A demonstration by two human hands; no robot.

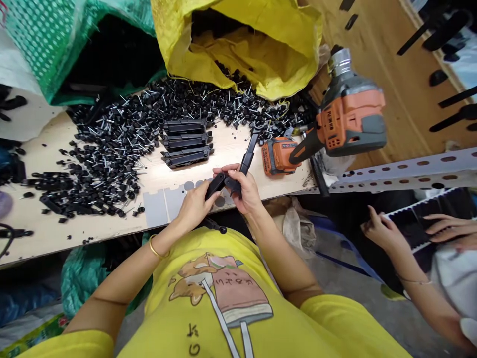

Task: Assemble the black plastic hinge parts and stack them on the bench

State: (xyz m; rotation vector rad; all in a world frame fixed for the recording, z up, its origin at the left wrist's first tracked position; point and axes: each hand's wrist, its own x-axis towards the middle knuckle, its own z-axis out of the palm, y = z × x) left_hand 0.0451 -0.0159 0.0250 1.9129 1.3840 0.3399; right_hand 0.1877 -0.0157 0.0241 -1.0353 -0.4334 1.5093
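My left hand (194,203) is closed around a short black plastic arm piece (215,186) at the bench's front edge. Close beside it, my right hand (246,191) grips a longer black plastic bracket arm (247,160), which points up and away toward the pile. The two black pieces meet or nearly meet between my hands; whether they are joined I cannot tell. Just beyond, several similar black arms (187,142) lie stacked side by side. An orange cordless drill (328,124) rests to the right of my right hand.
Small black parts with metal pins (122,134) are heaped across the bench (156,174). A green sack (48,49) and a yellow sack (238,47) stand open behind them. At right, a co-worker's hands (385,231) hold a white-edged tray of black pieces (413,223).
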